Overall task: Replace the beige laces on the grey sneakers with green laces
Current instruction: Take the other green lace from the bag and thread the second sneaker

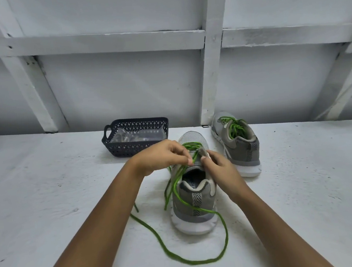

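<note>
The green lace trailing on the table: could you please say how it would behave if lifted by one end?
Probably floppy: the green lace lies in loose curves. Likely light, being thin. It would probably tug the near sneaker, being threaded through it.

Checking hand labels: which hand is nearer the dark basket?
Left. The left hand is just in front of the basket, near its right corner, pinching the green lace. The right hand is farther right, holding the near sneaker by its upper.

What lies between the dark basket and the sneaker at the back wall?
In the head view, the near sneaker's toe pokes into the gap between the basket and the far sneaker; the rest is bare white surface.
</note>
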`<act>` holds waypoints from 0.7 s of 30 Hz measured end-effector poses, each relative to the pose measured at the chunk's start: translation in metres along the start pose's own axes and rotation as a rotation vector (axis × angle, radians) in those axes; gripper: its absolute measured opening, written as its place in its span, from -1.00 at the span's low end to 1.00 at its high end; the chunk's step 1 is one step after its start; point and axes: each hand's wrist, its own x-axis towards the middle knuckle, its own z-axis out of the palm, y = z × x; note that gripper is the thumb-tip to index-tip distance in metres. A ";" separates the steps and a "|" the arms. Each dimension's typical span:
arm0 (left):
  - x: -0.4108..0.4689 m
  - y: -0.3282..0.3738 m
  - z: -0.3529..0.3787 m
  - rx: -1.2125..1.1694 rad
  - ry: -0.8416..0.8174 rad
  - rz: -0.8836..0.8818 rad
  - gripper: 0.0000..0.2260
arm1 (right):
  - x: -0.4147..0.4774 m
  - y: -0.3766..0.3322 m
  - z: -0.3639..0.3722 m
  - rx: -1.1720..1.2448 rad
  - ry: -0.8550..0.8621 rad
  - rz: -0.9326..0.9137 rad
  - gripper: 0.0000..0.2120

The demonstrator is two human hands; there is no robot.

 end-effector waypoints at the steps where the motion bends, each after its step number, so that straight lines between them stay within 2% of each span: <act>1: -0.001 0.001 0.001 0.022 0.007 -0.004 -0.92 | -0.001 -0.001 -0.001 0.021 -0.010 -0.009 -0.52; 4: -0.004 0.004 0.006 0.112 0.017 0.013 -0.92 | -0.004 -0.008 -0.004 -0.012 -0.028 -0.099 -0.58; 7: -0.005 0.004 0.009 0.211 0.024 0.028 -0.89 | -0.004 -0.016 -0.008 -0.217 -0.025 -0.266 -0.66; 10: -0.003 -0.002 0.010 0.392 0.047 -0.002 -0.84 | 0.001 -0.020 -0.011 -0.413 -0.040 -0.330 -0.80; 13: -0.004 -0.004 0.015 0.571 0.084 -0.019 -0.89 | 0.002 -0.023 -0.015 -0.554 -0.086 -0.340 -0.84; 16: -0.007 -0.002 0.019 0.702 0.135 -0.005 -0.82 | 0.000 -0.026 -0.016 -0.577 -0.101 -0.331 -0.86; 21: -0.013 0.012 0.015 0.662 0.147 0.021 -0.79 | -0.001 -0.024 -0.018 -0.549 -0.096 -0.323 -0.87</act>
